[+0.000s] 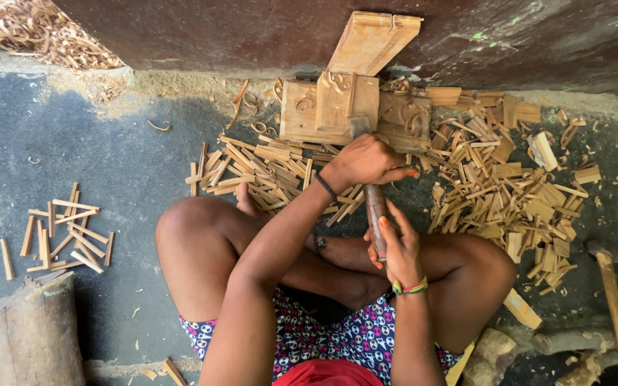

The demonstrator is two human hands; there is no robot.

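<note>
In the head view, a person sits cross-legged on the dark floor (94, 164), facing a low reddish wall (252, 32). The left hand (366, 161) reaches forward and presses down on the metal head of a chopping tool (375, 207); its fingers are together, curled over the tool close to the wooden block (355, 111). The right hand (398, 246) is nearer to the body and grips the wooden handle of the same tool, with the fingers clamped around it. The tool lies between the two hands, with its head at the block's front edge and its handle pointing back toward the person's lap.

A flat plank (373, 41) leans tilted against the wall behind the block. Many split wooden sticks (498, 189) lie in heaps on both sides of the block, and a smaller group of sticks (62, 232) lies well apart on the left. A log stump (30, 332) stands at the lower left. A hammer (613, 300) lies at the right edge. Curled shavings (37, 32) are piled in the upper left corner.
</note>
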